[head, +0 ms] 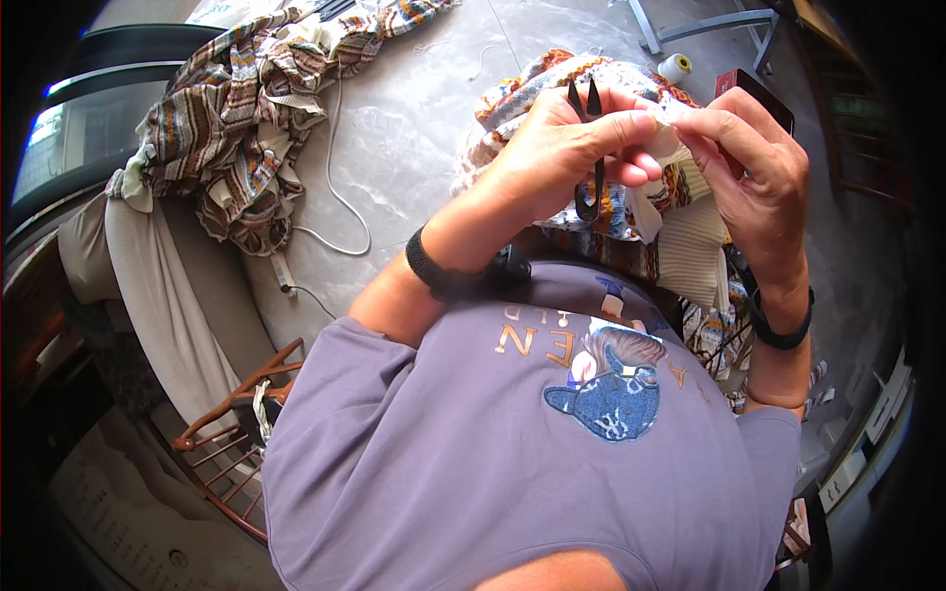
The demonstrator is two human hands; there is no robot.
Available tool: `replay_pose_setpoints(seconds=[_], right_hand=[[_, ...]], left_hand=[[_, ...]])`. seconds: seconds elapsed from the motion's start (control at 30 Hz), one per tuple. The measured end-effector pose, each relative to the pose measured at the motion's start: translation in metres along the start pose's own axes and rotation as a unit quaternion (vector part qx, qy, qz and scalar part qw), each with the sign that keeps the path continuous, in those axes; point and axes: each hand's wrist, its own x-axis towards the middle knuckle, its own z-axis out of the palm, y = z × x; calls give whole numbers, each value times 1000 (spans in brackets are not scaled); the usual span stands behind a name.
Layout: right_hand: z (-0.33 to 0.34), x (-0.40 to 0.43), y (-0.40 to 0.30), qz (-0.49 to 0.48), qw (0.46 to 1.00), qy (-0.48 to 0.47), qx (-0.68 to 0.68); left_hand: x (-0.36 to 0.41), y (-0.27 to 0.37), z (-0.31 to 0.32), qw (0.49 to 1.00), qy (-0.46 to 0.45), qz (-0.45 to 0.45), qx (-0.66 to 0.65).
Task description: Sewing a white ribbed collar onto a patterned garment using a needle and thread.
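Black thread snips (591, 188) sit in my left hand (569, 133), lodged across the palm with the blades pointing away from me. The thumb and forefinger of that hand pinch a small cream fabric edge (669, 144). Fingertips of my right hand (754, 159) meet the same edge from the other side and pinch it, or a thread on it; which one I cannot tell. Beneath both hands a patterned knit garment (510, 122) in white, blue, orange and brown lies bunched, with a cream ribbed band (691, 255) hanging towards me. Part of the garment is hidden behind my hands.
A heap of striped knitwear (244, 125) spills off a beige sofa (177, 273) onto the grey tiled floor (414, 140). A white cable (336, 185) runs to a power strip (281, 273). Beyond the garment are a thread cone (674, 68), a dark phone-like object (768, 103) and a metal frame (709, 28).
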Motion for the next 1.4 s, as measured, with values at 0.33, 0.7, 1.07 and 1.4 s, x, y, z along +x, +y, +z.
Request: replay_pose_setpoints(seconds=[0.33, 0.7, 1.07, 1.4], right_hand=[[0, -3, 0, -7, 1000, 2, -5], [1, -3, -3, -1, 1000, 2, -17], [-13, 14, 22, 224, 909, -171, 306], [-8, 14, 30, 195, 897, -233, 320]], left_hand=[[1, 0, -3, 999, 6, -15, -49], [1, -3, -3, 999, 11, -11, -50], [2, -6, -6, 999, -30, 8, -21], [-2, -3, -4, 1000, -12, -1, 1]])
